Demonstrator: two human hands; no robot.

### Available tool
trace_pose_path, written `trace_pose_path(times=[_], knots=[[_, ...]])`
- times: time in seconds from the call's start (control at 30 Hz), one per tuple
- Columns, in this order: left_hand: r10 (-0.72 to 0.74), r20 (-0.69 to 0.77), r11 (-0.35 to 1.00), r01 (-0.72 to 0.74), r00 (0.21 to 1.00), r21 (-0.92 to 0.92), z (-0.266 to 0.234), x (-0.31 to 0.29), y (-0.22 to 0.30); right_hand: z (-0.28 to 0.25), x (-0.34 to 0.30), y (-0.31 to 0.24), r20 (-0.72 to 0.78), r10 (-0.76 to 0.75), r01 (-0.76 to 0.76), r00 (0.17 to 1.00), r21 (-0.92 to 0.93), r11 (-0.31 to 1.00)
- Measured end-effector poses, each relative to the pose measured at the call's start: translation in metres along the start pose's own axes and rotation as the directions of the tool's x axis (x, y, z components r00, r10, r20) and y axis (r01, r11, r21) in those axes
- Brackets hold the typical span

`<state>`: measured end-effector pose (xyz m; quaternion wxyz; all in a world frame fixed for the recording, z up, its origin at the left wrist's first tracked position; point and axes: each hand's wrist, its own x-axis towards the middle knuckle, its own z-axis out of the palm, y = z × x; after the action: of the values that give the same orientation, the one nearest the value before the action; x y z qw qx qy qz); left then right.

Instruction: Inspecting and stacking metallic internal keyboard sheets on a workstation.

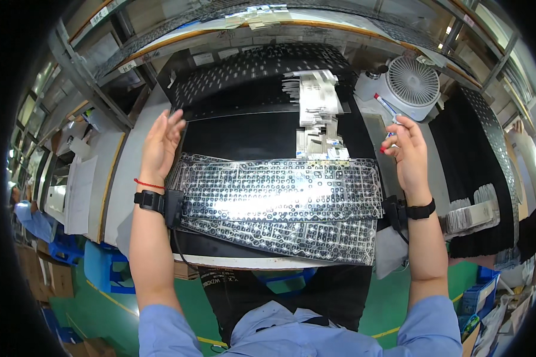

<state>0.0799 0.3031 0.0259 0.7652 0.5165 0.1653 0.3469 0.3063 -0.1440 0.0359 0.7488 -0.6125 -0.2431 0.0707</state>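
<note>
My left hand (164, 143) is raised over the left edge of the work surface, empty, its fingers apart. My right hand (410, 153) hovers at the right with its fingers curled. A slim pen-like thing with a red end (383, 150) shows at those fingers; the rest of it is mostly hidden. Between my forearms lie overlapping clear plastic sheets (280, 193) with a dense black-and-white, keyboard-like circuit pattern. The lower sheet (292, 238) is slanted and sticks out towards me. Neither hand touches the sheets. Dark wrist devices (150, 201) are strapped on both wrists.
Stacked white strips (318, 107) lie beyond the sheets on a black mat (238, 137). At the back right stands a white fan (414, 83), with a red-capped marker (385, 103) beside it. More white strips (473, 214) sit far right. A shelf (220, 28) spans the back.
</note>
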Motion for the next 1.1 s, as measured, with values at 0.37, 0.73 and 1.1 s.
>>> trace_pose_path(times=[0.37, 0.73, 1.1], knots=[[-0.049, 0.156, 0.999, 0.046, 0.987, 0.024, -0.033, 0.011, -0.005, 0.001, -0.005, 0.013, 0.320, 0.305, -0.100, 0.897, -0.525, 0.845], [-0.203, 0.089, 0.916, 0.157, 0.975, 0.369, -0.002, -0.004, -0.002, -0.002, 0.001, 0.016, 0.183, 0.137, -0.091, 0.974, -0.242, 0.966], [-0.251, 0.256, 0.907, 0.134, 0.933, 0.399, -0.007, -0.005, -0.006, -0.010, 0.006, 0.020, 0.067, 0.122, -0.107, 0.990, -0.187, 0.976]])
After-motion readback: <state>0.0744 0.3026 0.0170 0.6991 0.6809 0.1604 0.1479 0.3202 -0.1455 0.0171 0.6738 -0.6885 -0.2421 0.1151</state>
